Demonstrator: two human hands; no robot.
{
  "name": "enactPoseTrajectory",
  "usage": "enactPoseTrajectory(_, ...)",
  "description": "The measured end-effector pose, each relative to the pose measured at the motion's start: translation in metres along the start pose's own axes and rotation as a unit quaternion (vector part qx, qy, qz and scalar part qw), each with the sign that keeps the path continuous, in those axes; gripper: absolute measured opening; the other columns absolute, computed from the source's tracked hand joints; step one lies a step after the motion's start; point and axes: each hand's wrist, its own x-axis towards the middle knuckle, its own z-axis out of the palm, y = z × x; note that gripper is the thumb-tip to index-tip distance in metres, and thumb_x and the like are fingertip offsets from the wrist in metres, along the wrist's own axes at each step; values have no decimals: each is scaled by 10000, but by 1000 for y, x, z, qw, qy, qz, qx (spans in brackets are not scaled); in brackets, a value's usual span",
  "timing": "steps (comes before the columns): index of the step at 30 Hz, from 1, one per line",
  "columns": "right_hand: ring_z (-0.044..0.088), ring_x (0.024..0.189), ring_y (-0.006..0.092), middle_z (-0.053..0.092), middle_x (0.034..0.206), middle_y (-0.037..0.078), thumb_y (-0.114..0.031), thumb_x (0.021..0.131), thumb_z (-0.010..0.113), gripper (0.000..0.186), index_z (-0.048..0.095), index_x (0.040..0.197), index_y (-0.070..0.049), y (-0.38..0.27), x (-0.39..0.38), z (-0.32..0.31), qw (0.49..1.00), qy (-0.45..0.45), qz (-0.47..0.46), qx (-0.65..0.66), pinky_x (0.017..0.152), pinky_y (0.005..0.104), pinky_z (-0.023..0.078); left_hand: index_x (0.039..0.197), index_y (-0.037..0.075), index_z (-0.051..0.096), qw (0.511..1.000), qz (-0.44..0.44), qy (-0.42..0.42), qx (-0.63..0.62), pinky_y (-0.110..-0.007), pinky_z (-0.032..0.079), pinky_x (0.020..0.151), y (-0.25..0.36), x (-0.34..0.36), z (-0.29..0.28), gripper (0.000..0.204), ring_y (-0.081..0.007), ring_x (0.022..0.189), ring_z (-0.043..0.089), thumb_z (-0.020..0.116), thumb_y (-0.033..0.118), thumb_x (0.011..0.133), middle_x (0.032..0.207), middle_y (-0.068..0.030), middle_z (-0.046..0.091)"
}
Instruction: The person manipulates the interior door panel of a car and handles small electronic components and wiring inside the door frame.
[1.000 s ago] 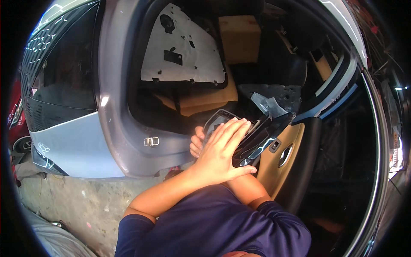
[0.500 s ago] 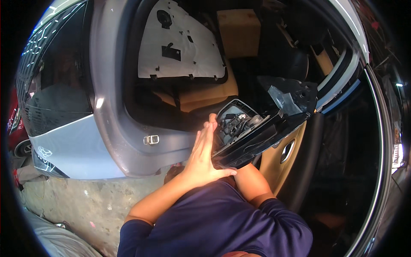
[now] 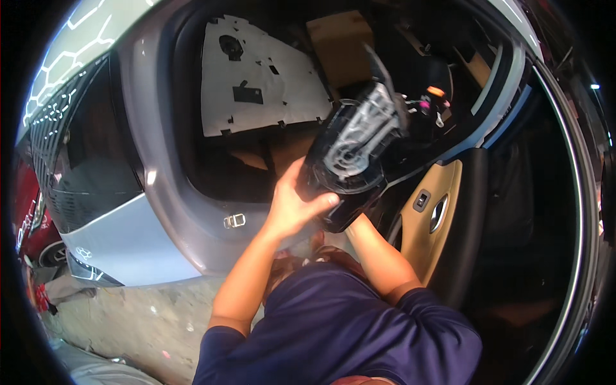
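"The black rounded plastic mirror housing (image 3: 359, 199): where is it?"

"In front of your chest, in the car's doorway, between the grey painted body frame (image 3: 199, 221) and the tan-and-black door panel (image 3: 414, 237). It sits tilted, its far end leaning to the right."

"How is the left hand set?"

"Your left hand (image 3: 295, 199) curves around the housing's left side, thumb laid along the near part, other fingers mostly hidden behind. That grip probably cradles the weight while keeping the upper face uncovered."

"And the right?"

"Your right forearm (image 3: 386, 256) reaches up under the shell, which hides the hand; I cannot tell whether it is spread, closed or pinching anything. Support from below seems likely."

"What about materials and shapes?"

"The uncovered face shows you a pale grey ribbed bracket (image 3: 364, 130), metallic-looking, long, with a rounded near end, against the smooth black plastic. Past it is a small orange block (image 3: 436, 92); whether it joins the housing is unclear. Beside you, the door panel carries a shiny oval handle (image 3: 438, 216)."
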Motion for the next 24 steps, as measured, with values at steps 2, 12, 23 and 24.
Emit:
enactPoseTrajectory(2, 606, 1130, 196, 633, 1256, 83, -217, 1043, 540, 342, 564, 1321, -18, 0, 3, 3, 999, 31, -9, 11, 992, 333, 499, 1333, -44, 541, 998, -25, -5, -56, -338, 449, 1038, -17, 15, -8, 771, -178, 1147, 604, 898, 271, 727, 1231, -97, 653)
enactPoseTrajectory(12, 501, 765, 73, 560, 841, -13, -360, 1102, 440, 375, 573, 951, -44, -17, 11, 37, 946, 249, -161, -129, 704, 239, 433, 1363, 50, 554, 968, -45, 65, -237, -389, 477, 1035, -74, 45, -50, 680, -229, 1135, 637, 725, 458, 846, 1258, -82, 653)
enactPoseTrajectory(23, 562, 728, 25, 648, 860, -7, -100, 976, 675, 209, 577, 1106, 30, -48, 7, 56, 966, 146, -159, -143, 641, 181, 441, 1309, 96, 595, 952, -62, 63, -293, -386, 524, 971, -62, 73, -43, 555, -242, 1121, 629, 478, 541, 999, 1230, -80, 647)
enactPoseTrajectory(24, 562, 728, 25, 648, 860, -7, -100, 976, 675, 209, 577, 1106, 30, -51, 6, 58, 967, 144, -157, -140, 641, 181, 441, 1309, 96, 595, 953, -61, 66, -290, -386, 524, 971, -71, 72, -51, 555, -242, 1121, 629, 478, 541, 999, 1230, -80, 647)
